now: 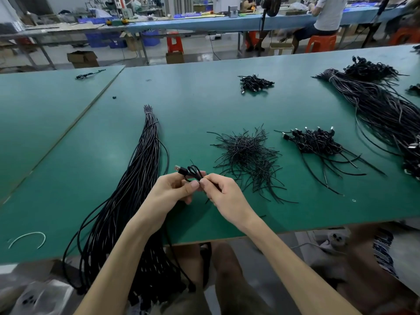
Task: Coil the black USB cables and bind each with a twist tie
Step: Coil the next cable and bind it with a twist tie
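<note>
A matte green table (204, 105) lies under both hands. Just left of the left hand (172, 189), passing under its forearm, runs a long bundle (145, 151) of smooth, glossy black cables, bound tight at its far tip and fanning wide toward the person. Just beyond and to the right of the right hand (223, 194) sits a spiky heap of twist ties (247, 153), thin stiff black wires pointing every way. Farther right lies a pile of bound coils (316, 140) with silver plugs and loose tails. Between the 2 hands is a small coil (193, 172) of black cable, its loops bunched and a flat USB plug (180, 170) sticking out above the left hand. The left hand grips the coil, fingers curled and thumb pressed at its waist; the right hand pinches the same spot between thumb and forefinger, its other fingers curled. Whether a tie sits in that pinch cannot be told
</note>
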A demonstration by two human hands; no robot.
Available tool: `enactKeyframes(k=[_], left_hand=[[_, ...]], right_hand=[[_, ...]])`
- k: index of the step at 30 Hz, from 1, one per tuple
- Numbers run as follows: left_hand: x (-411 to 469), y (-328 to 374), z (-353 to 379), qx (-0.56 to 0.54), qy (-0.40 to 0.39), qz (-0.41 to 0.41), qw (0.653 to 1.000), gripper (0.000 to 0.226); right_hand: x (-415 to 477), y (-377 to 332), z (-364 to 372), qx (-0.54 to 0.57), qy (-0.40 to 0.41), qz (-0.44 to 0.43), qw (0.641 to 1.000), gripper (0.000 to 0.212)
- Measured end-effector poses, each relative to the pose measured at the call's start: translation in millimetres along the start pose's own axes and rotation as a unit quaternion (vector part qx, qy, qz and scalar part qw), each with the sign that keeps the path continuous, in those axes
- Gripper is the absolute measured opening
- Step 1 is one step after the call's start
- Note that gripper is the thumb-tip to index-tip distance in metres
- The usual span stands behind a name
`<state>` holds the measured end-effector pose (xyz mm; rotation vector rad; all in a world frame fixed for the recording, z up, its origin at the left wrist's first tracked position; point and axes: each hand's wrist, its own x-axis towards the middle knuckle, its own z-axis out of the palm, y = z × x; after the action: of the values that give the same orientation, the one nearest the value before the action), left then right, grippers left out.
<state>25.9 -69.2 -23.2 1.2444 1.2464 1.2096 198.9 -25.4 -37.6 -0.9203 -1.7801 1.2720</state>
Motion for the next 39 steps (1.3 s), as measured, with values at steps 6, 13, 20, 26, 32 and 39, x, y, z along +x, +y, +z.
enactKeyframes(k=[6,13,20,26,32,39], left_hand=[[3.1,-0.8,-6.1,-0.053,-0.074,-0.010,0.996,0.042],[2.9,-0.6,-10.3,-0.074,-0.115,-0.006,0.991,0.063],[2.0,-2.7,-6.0,-0.050,-0.091,0.005,0.995,0.059],[1.9,-1.0,-7.0,-0.055,-0.101,0.011,0.993,0.054],[2.4,-1.4,-5.8,-0.096,-0.117,0.006,0.988,0.062],[3.9,-7.3,-4.4,-0.077,-0.080,-0.004,0.994,0.035]], right_hand=[[-0.9,0.0,-0.3,-0.005,-0.024,-0.011,1.000,0.025],[0.0,3.1,0.0,0.009,-0.030,-0.010,0.999,0.032],[0.4,4.5,0.0,0.025,-0.030,-0.005,0.999,0.030],[0.1,1.7,-1.1,0.053,-0.044,-0.001,0.998,0.038],[-0.9,0.7,-2.8,0.032,-0.053,-0.006,0.998,0.037],[-1.0,1.6,-1.7,0.043,-0.046,-0.008,0.998,0.039]])
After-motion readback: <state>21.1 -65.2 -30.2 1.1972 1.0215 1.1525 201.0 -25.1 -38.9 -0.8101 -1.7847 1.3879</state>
